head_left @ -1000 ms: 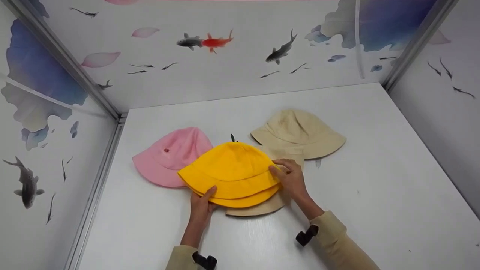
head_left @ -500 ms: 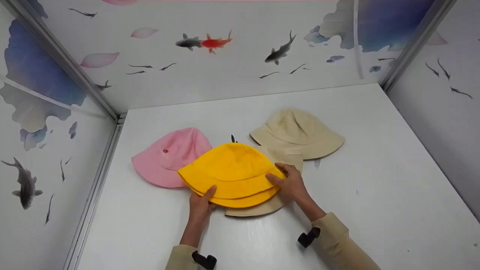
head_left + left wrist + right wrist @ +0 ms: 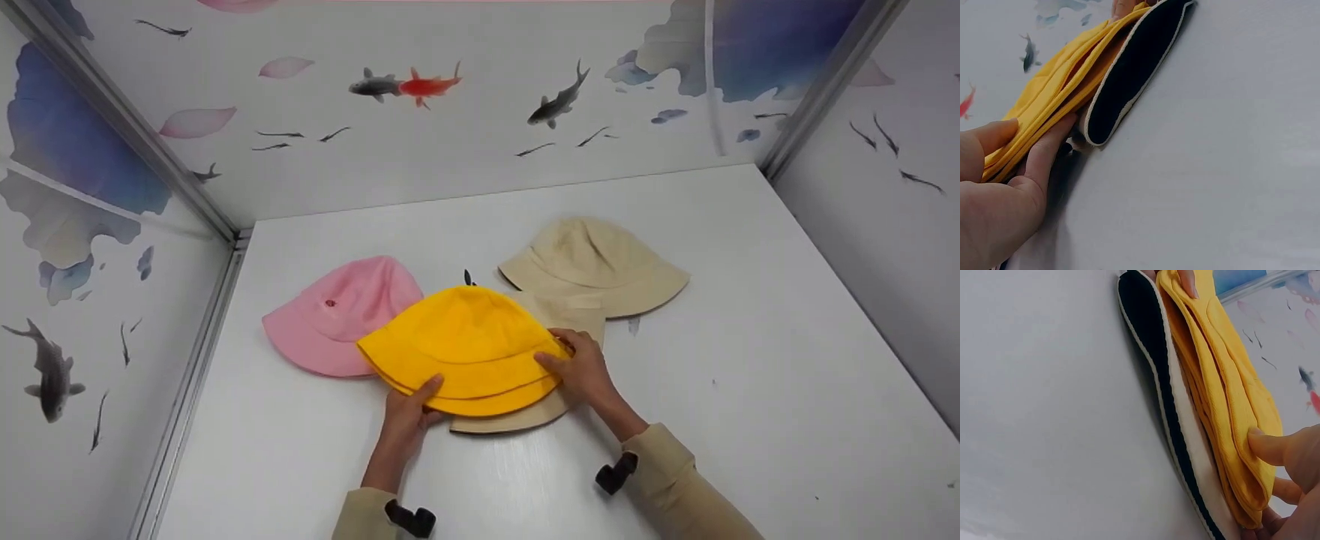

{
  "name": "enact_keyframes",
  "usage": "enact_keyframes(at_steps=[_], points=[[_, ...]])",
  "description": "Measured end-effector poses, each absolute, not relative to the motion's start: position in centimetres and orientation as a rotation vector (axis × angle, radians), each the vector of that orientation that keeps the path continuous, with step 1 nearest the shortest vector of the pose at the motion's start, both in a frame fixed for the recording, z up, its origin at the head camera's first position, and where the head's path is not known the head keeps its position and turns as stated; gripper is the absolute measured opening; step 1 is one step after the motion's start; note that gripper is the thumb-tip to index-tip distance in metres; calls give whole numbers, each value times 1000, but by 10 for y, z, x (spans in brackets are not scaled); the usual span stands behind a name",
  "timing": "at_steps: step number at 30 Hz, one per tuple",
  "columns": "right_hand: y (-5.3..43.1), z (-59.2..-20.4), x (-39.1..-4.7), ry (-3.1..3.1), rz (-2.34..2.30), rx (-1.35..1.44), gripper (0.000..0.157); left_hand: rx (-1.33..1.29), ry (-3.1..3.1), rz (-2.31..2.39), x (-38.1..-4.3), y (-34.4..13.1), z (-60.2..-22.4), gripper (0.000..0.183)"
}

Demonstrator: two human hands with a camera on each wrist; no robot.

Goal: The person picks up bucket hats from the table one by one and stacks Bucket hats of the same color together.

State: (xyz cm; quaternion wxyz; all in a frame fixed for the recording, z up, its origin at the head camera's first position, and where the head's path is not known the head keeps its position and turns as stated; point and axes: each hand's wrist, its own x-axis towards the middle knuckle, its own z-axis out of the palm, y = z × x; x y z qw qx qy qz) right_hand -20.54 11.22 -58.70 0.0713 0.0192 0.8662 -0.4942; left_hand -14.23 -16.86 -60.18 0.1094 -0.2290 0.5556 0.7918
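A yellow bucket hat [image 3: 465,330], pressed flat with layered brim edges, lies over a beige bucket hat [image 3: 517,424] in the head view. My left hand [image 3: 409,412] pinches the yellow brim at its lower left, thumb on top and fingers beneath. At the right end of that brim, my right hand [image 3: 585,367] grips it with the thumb on the upper face. From the right wrist, the yellow layers [image 3: 1224,388] show stacked beside the beige hat's dark lining [image 3: 1157,343]. The left wrist view also shows this dark opening [image 3: 1134,73] below the yellow edges.
A pink bucket hat [image 3: 345,315] lies at the left, partly under the yellow one. Another beige hat [image 3: 596,262] is at the back right of the white table [image 3: 750,315]. A small dark tip [image 3: 469,277] sticks out behind the yellow crown. Printed panels enclose the table.
My right hand has moved slightly right and down at the brim's end. My left hand has shifted a little to the right along the lower brim. The other hats stay put.
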Motion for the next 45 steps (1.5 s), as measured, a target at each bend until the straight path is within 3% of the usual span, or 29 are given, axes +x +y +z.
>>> enact_keyframes(at_steps=[7, 17, 45], points=[[112, -589, -203, 2660, -1508, 26, 47, -548, 1679, 2298, -140, -169, -603, 66], [113, -590, -202, 2696, -1557, -27, 45, -599, 1698, 2360, -138, -161, -605, 46], [147, -585, -210, 2485, -1744, -13, 42, -703, 1626, 2495, -149, -138, -602, 51]])
